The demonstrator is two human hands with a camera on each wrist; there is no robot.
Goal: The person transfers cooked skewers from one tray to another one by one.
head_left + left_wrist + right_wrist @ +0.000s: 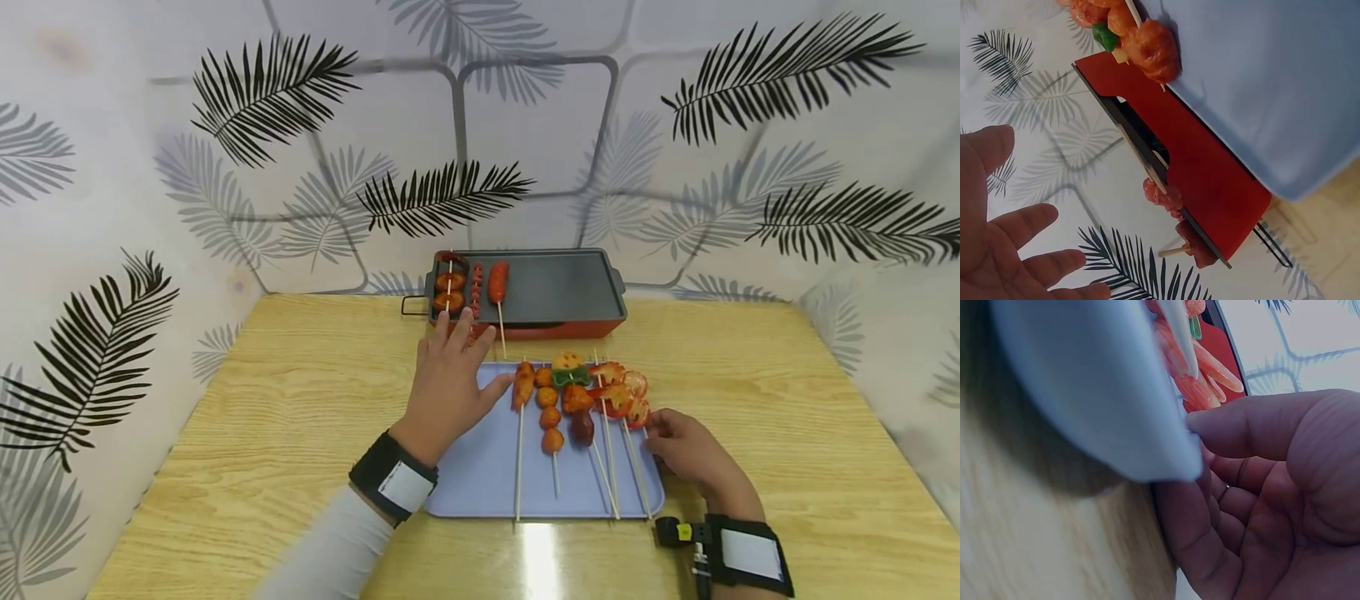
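The tray [480,479] is set on the worktop [225,417], in front of the grill [570,283], which stands by the worktop's back edge. The tray's right edge is pinched by the right hand [686,446]; its grip is closed on the rim, thumb above and a finger beneath. The left hand [452,383] is held above the tray's back left corner with fingers spread towards the grill; nothing is held in its grip. On the tray, a drumstick skewer [523,385], a ball skewer [552,440], a mixed skewer [581,427] and red-rimmed slices [618,400] are laid from left to right. On the grill's left half, brown rounds [449,301], a thin red skewer [476,290] and a sausage [498,282] are placed.
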